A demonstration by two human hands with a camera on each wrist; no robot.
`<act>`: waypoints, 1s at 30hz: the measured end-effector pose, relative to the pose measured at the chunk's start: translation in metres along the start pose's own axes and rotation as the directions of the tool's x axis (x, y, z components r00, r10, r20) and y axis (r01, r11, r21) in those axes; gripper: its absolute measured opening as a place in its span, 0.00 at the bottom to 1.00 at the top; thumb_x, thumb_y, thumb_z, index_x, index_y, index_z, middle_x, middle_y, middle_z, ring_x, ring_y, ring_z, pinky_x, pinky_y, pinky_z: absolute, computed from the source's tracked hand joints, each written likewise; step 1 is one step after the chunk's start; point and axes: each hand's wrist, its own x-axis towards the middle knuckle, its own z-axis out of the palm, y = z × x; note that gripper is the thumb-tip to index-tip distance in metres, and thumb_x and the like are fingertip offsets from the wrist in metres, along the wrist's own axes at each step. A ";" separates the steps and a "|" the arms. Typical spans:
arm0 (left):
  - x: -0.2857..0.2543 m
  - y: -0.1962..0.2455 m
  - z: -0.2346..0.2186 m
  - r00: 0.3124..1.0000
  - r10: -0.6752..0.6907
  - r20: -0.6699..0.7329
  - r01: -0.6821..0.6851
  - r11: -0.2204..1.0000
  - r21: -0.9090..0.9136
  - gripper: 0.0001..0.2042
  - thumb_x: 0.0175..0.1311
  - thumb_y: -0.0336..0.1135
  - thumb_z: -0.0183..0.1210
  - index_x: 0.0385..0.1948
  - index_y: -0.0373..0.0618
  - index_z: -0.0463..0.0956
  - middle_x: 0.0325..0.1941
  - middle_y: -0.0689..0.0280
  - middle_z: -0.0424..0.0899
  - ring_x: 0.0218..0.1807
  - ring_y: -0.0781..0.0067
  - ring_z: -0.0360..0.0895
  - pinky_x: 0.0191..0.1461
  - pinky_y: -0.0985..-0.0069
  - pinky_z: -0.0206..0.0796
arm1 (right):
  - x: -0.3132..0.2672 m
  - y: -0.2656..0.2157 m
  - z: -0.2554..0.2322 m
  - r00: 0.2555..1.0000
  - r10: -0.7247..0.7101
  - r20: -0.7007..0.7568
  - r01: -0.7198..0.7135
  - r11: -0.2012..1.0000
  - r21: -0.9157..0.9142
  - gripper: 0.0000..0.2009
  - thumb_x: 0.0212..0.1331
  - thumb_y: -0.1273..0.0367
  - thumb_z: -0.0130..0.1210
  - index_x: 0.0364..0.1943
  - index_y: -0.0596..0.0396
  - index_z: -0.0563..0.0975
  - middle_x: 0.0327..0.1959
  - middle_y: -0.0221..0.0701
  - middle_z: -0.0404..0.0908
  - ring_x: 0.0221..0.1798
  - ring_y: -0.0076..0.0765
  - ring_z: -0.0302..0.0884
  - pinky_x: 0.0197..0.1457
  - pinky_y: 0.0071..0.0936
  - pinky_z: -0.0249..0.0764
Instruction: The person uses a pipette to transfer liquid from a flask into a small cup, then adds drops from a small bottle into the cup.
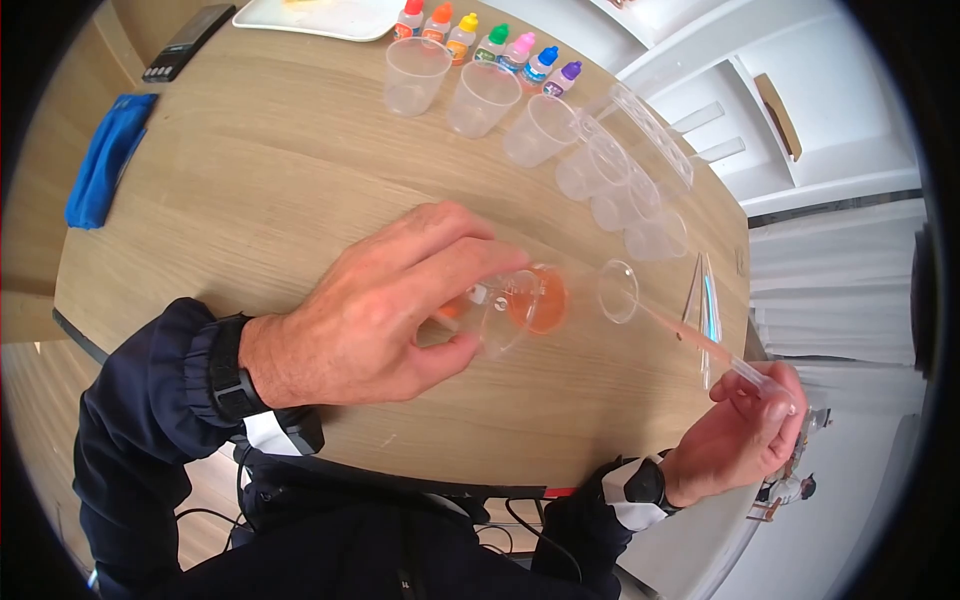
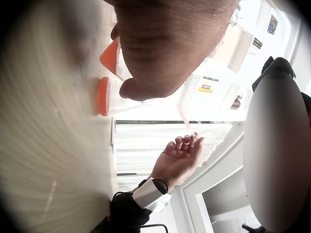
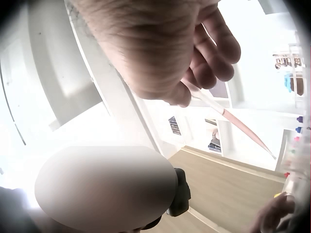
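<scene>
In the head view my left hand has its thumb and fingers curled around a clear vessel, partly hidden by the hand. Its orange liquid lies slanted in the left wrist view. Right beside it, a clear lab vessel with white markings has orange liquid in its bottom. A clear round rim shows further right. My right hand pinches the bulb end of a plastic dropper, which contains pinkish-orange liquid. The dropper's thin tip points left, toward that rim.
Several clear plastic cups curve along the far side, in front of small colour bottles. A clear tube rack stands right of them. Shiny thin strips lie near the right edge. At left are blue cloth and a white tray.
</scene>
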 end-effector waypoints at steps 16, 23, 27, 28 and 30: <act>0.000 0.000 0.000 1.000 0.017 -0.008 -0.017 1.000 0.026 0.34 0.52 0.23 0.78 0.65 0.36 0.80 0.58 0.51 0.81 0.52 0.53 0.81 0.53 0.62 0.77 | -0.006 -0.007 0.007 0.998 -0.042 -0.036 0.046 0.992 0.121 0.18 0.72 0.56 0.69 0.47 0.60 0.82 0.27 0.34 0.77 0.29 0.32 0.74 0.29 0.27 0.66; 0.000 0.002 -0.001 1.000 0.016 0.008 -0.016 1.000 -0.011 0.34 0.52 0.23 0.78 0.66 0.36 0.80 0.58 0.51 0.81 0.52 0.53 0.81 0.52 0.63 0.77 | -0.039 -0.019 0.042 0.935 -0.084 0.345 0.066 0.996 0.063 0.18 0.59 0.65 0.82 0.47 0.58 0.86 0.32 0.38 0.88 0.30 0.37 0.82 0.31 0.27 0.72; 0.000 0.002 -0.001 1.000 0.017 0.015 -0.016 1.000 -0.014 0.34 0.52 0.23 0.78 0.66 0.37 0.80 0.58 0.51 0.80 0.52 0.53 0.81 0.52 0.63 0.77 | -0.037 -0.016 0.052 0.870 -0.119 0.478 0.122 0.992 0.025 0.19 0.49 0.73 0.85 0.44 0.59 0.88 0.34 0.39 0.91 0.30 0.39 0.85 0.31 0.27 0.75; 0.000 0.003 0.000 1.000 0.014 0.018 -0.014 1.000 -0.019 0.34 0.52 0.23 0.79 0.66 0.37 0.80 0.58 0.51 0.80 0.52 0.53 0.81 0.52 0.63 0.77 | -0.038 -0.016 0.054 0.871 -0.118 0.476 0.119 0.993 0.028 0.20 0.48 0.73 0.85 0.44 0.59 0.88 0.34 0.39 0.91 0.29 0.38 0.85 0.31 0.28 0.75; 0.000 0.003 -0.001 1.000 0.016 0.018 -0.016 1.000 -0.021 0.34 0.52 0.23 0.79 0.67 0.37 0.80 0.58 0.51 0.80 0.52 0.53 0.81 0.52 0.63 0.77 | -0.039 -0.016 0.055 0.871 -0.111 0.478 0.115 0.993 0.020 0.19 0.47 0.75 0.85 0.44 0.59 0.88 0.33 0.39 0.91 0.29 0.38 0.85 0.30 0.27 0.75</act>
